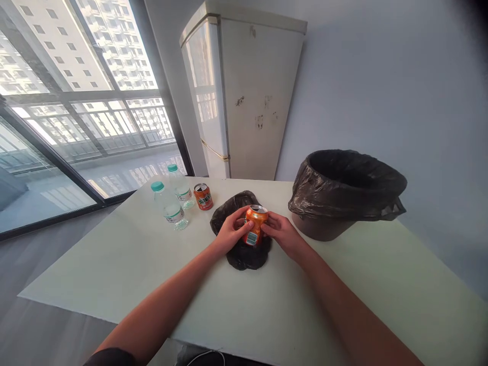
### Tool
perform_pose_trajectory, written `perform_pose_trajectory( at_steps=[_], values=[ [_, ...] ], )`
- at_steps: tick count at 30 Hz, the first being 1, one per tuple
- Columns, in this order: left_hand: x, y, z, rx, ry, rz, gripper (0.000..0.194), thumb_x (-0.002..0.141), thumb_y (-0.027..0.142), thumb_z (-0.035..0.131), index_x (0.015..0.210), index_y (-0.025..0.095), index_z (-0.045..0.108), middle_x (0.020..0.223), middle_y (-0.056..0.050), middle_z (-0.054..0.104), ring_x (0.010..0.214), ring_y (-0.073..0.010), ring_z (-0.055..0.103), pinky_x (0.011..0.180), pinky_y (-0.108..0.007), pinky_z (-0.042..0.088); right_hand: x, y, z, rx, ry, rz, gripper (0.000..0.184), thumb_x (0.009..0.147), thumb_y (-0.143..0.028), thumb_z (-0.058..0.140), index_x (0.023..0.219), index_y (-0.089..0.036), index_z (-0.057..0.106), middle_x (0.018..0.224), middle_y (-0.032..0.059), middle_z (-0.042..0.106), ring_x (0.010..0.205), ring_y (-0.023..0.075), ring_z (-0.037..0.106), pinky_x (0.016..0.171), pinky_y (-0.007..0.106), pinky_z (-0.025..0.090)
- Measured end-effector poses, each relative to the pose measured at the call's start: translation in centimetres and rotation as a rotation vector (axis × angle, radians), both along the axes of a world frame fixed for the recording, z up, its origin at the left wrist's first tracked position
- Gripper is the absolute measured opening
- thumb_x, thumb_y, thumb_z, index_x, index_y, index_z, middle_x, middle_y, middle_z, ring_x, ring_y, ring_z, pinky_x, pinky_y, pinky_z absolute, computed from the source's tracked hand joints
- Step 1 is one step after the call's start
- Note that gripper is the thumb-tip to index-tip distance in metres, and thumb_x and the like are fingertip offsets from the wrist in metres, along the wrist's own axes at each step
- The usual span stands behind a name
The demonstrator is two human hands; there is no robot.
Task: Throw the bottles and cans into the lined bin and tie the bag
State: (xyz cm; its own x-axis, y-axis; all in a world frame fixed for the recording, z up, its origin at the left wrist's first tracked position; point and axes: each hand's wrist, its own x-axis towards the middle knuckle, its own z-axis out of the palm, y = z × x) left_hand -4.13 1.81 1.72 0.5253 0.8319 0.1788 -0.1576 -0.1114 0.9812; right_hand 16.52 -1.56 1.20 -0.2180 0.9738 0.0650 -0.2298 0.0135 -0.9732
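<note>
An orange drink can [256, 217] is held upright between my two hands, its top and a green-white label patch showing. My left hand [232, 226] grips the can's left side, thumb on its front. From the right, my right hand [281, 232] closes on the other side with its thumb and fingers. Below and behind the can lies a crumpled black plastic bag [247, 258] on the white table [152, 274]. Whether the can touches the bag, I cannot tell.
Left of the bag stand a second orange can [203, 197] and two clear bottles with teal caps, one nearer [171, 207] and one behind [180, 187]. At right is a bin [324, 227] lined with a black bag [316, 189]. A fridge [259, 91] stands beyond the table.
</note>
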Motion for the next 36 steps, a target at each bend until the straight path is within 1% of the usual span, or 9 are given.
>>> perform_pose_trajectory(
  at_steps=[2, 5, 7, 10, 14, 18, 22, 33, 36],
  values=[
    [-0.1, 0.1, 0.0, 0.022, 0.015, 0.039, 0.066, 0.087, 0.046, 0.081, 0.143, 0.018, 0.060, 0.136, -0.014, 0.070, 0.122, -0.0319, 0.068, 0.098, -0.039, 0.058, 0.1, 0.1, 0.0, 0.007, -0.030, -0.016, 0.047, 0.082, -0.044, 0.086, 0.122, -0.022, 0.074, 0.121, 0.0084, 0.077, 0.109, 0.0253, 0.070, 0.085, 0.033, 0.056],
    [-0.2, 0.3, 0.0, 0.046, 0.075, 0.085, 0.061, 0.083, 0.046, 0.085, 0.133, 0.015, 0.068, 0.128, -0.015, 0.075, 0.117, -0.0330, 0.071, 0.097, -0.042, 0.060, 0.1, 0.0, 0.1, -0.012, -0.089, -0.029, 0.048, 0.079, -0.045, 0.087, 0.119, -0.021, 0.077, 0.111, 0.0075, 0.079, 0.100, 0.0253, 0.072, 0.082, 0.034, 0.055],
    [-0.3, 0.4, 0.0, 0.033, 0.101, 0.097, 0.062, 0.078, 0.045, 0.088, 0.129, 0.015, 0.070, 0.125, -0.015, 0.076, 0.117, -0.0346, 0.071, 0.096, -0.044, 0.061, 0.1, 0.0, 0.2, -0.026, -0.115, -0.015, 0.049, 0.079, -0.046, 0.087, 0.119, -0.020, 0.078, 0.105, 0.0068, 0.080, 0.094, 0.0243, 0.072, 0.079, 0.034, 0.054],
    [-0.4, 0.5, 0.1, 0.013, 0.098, 0.075, 0.064, 0.075, 0.044, 0.090, 0.129, 0.015, 0.072, 0.127, -0.016, 0.076, 0.121, -0.0368, 0.070, 0.096, -0.046, 0.061, 0.2, -0.1, 0.2, -0.017, -0.120, 0.016, 0.048, 0.082, -0.048, 0.084, 0.120, -0.019, 0.079, 0.098, 0.0058, 0.080, 0.085, 0.0212, 0.070, 0.074, 0.032, 0.051],
    [-0.5, 0.6, 0.1, 0.027, 0.081, 0.044, 0.060, 0.078, 0.042, 0.089, 0.129, 0.015, 0.074, 0.125, -0.015, 0.077, 0.120, -0.0366, 0.071, 0.101, -0.047, 0.060, 0.2, -0.2, 0.0, -0.058, -0.093, -0.014, 0.044, 0.081, -0.047, 0.085, 0.113, -0.017, 0.082, 0.091, 0.0056, 0.079, 0.079, 0.0183, 0.067, 0.072, 0.031, 0.048],
    [-0.5, 0.7, 0.0, 0.000, 0.077, 0.059, 0.061, 0.073, 0.041, 0.092, 0.125, 0.014, 0.076, 0.125, -0.015, 0.077, 0.120, -0.0380, 0.071, 0.104, -0.050, 0.058, 0.1, -0.2, -0.3, -0.109, -0.062, -0.025, 0.042, 0.075, -0.045, 0.089, 0.107, -0.018, 0.084, 0.090, 0.0062, 0.081, 0.075, 0.0174, 0.067, 0.074, 0.032, 0.050],
    [-0.3, 0.6, -0.2, -0.025, 0.077, 0.076, 0.060, 0.071, 0.044, 0.093, 0.120, 0.013, 0.077, 0.119, -0.016, 0.079, 0.117, -0.0385, 0.072, 0.103, -0.052, 0.058, -0.1, -0.2, -0.4, -0.132, -0.058, -0.063, 0.044, 0.072, -0.047, 0.091, 0.104, -0.017, 0.085, 0.089, 0.0072, 0.081, 0.073, 0.0174, 0.067, 0.073, 0.033, 0.052],
    [0.2, 0.5, -0.9, 0.061, 0.087, 0.163, 0.048, 0.076, 0.044, 0.089, 0.112, 0.014, 0.078, 0.114, -0.013, 0.080, 0.107, -0.0323, 0.075, 0.098, -0.044, 0.059, -1.2, -0.4, -1.1, -0.125, 0.010, -0.151, 0.043, 0.073, -0.048, 0.090, 0.103, -0.017, 0.085, 0.086, 0.0053, 0.080, 0.073, 0.0189, 0.068, 0.071, 0.033, 0.054],
    [0.5, 0.3, -0.9, 0.074, 0.096, 0.214, 0.049, 0.076, 0.045, 0.089, 0.112, 0.015, 0.077, 0.114, -0.012, 0.079, 0.105, -0.0310, 0.074, 0.095, -0.042, 0.058, -1.4, -0.4, -0.9, -0.113, -0.005, -0.172, 0.043, 0.076, -0.052, 0.087, 0.102, -0.017, 0.085, 0.091, 0.0064, 0.080, 0.081, 0.0219, 0.072, 0.077, 0.034, 0.056]
  ],
)
